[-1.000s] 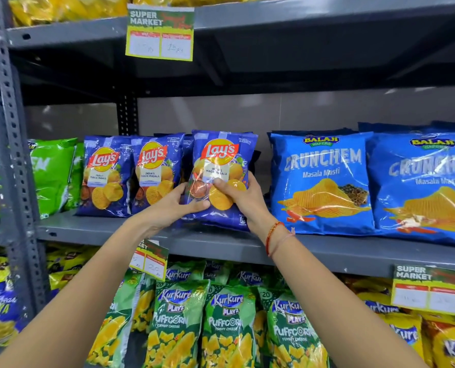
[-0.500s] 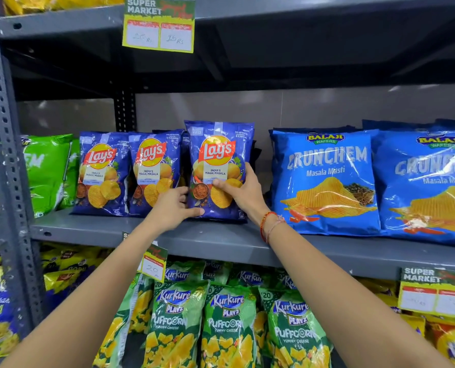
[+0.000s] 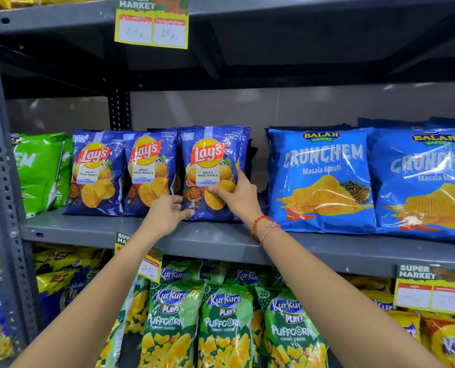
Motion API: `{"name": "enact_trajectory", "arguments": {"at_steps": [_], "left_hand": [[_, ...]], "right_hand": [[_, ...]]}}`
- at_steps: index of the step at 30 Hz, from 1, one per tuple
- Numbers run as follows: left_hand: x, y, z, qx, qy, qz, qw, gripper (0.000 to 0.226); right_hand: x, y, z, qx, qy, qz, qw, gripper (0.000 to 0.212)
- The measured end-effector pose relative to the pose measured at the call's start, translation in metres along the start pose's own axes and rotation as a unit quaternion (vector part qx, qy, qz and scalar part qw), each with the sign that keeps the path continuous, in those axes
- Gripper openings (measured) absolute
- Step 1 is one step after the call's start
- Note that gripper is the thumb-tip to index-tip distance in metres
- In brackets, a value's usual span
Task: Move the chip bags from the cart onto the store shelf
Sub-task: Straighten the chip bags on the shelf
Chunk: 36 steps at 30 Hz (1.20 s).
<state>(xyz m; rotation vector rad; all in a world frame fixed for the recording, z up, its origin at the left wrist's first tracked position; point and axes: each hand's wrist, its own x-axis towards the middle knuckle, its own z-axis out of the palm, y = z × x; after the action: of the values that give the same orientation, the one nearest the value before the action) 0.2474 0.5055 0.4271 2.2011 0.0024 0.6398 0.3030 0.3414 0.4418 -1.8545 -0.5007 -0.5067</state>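
Because the glossy dark-blue foil Lay's chip bag (image 3: pixel 211 172) must stand upright and face out, we keep both hands on it: left hand (image 3: pixel 167 212) pinching its lower left corner, right hand (image 3: pixel 234 193) spread flat over its lower right front. It rests on the grey metal store shelf (image 3: pixel 88 229), just beside two matching blue Lay's bags (image 3: pixel 122 171); large light-blue Crunchem bags (image 3: pixel 322 179) lie right. Cart not in view. Judged step: steadying, then release.

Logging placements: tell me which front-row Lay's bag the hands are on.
The rightmost Lay's bag, nearest the Crunchem bag; both hands touch its lower half, while the other two stand untouched.
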Motion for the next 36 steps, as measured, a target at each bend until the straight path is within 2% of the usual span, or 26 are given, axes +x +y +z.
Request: {"name": "enact_trajectory", "arguments": {"at_steps": [2, 8, 12, 17, 21, 23, 26, 29, 32, 36], "left_hand": [[-0.001, 0.001, 0.001, 0.002, -0.006, -0.001, 1.000, 0.052], [-0.005, 0.004, -0.002, 0.017, -0.031, 0.002, 0.999, 0.051], [-0.010, 0.004, -0.003, 0.003, -0.022, -0.009, 1.000, 0.055], [-0.022, 0.014, -0.013, 0.003, 0.041, 0.004, 0.999, 0.058], [-0.032, 0.040, -0.015, -0.027, 0.126, 0.091, 0.987, 0.041], [-0.036, 0.058, -0.008, -0.069, 0.139, 0.134, 0.979, 0.033], [-0.038, 0.084, 0.018, -0.151, 0.074, 0.144, 0.975, 0.024], [-0.033, 0.103, 0.053, -0.178, -0.006, 0.133, 0.975, 0.041], [-0.021, 0.115, 0.089, -0.212, -0.064, 0.081, 0.972, 0.067], [-0.005, 0.126, 0.119, -0.289, -0.125, -0.029, 0.949, 0.093]], "right_hand": [[0.000, 0.000, 0.001, 0.004, -0.004, 0.007, 1.000, 0.088], [-0.003, 0.001, 0.002, -0.012, -0.011, 0.011, 1.000, 0.089], [-0.009, 0.001, -0.002, -0.002, 0.006, 0.017, 1.000, 0.079], [-0.024, -0.007, -0.018, -0.062, 0.086, -0.034, 0.994, 0.067], [-0.044, -0.019, -0.048, -0.096, 0.135, -0.102, 0.981, 0.052], [-0.053, -0.023, -0.071, -0.099, 0.173, -0.126, 0.972, 0.047], [-0.061, -0.023, -0.115, -0.127, 0.266, -0.145, 0.944, 0.043], [-0.061, -0.015, -0.158, -0.179, 0.335, -0.108, 0.919, 0.049], [-0.061, -0.001, -0.190, -0.189, 0.337, -0.040, 0.922, 0.059], [-0.060, 0.014, -0.209, -0.084, 0.272, 0.055, 0.957, 0.066]]}}
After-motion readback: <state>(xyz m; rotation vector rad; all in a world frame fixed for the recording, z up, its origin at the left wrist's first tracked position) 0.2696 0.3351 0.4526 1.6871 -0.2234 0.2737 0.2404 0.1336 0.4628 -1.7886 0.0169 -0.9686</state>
